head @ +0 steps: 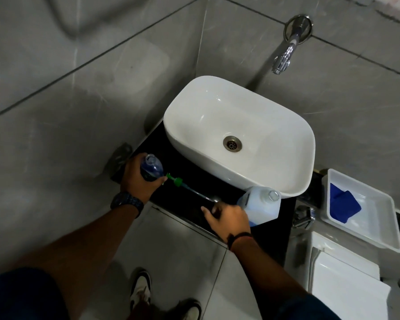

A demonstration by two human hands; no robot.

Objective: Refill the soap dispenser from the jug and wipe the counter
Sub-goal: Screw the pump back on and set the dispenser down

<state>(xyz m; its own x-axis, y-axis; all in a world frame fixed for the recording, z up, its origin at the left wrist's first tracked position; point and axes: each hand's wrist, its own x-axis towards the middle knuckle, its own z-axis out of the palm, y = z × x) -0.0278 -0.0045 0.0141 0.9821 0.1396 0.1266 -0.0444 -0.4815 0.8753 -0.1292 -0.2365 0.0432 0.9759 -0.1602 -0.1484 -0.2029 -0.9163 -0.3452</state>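
The right hand point(226, 218) is at the front edge of the black counter point(194, 204), wrapped around the near side of the translucent jug point(261, 204). The jug stands on the counter's front right area with its cap off and its mouth open upward, just beside the basin point(238, 135). A dark band sits on the right wrist.

The left hand point(139, 179), with a dark watch point(126, 202) on the wrist, is at the counter's left end. Its fingers are clamped around the soap dispenser bottle point(151, 168), a clear bottle holding blue liquid, open at the neck.

The pump head point(177, 180), green with a thin tube attached, lies flat on the counter between the two hands, its tube running toward the right hand.

Farther back, the white basin covers most of the counter. A chrome tap point(286, 51) projects from the tiled wall above it.

Right of the counter, a white tray point(379, 227) holds a folded blue cloth point(342, 205).
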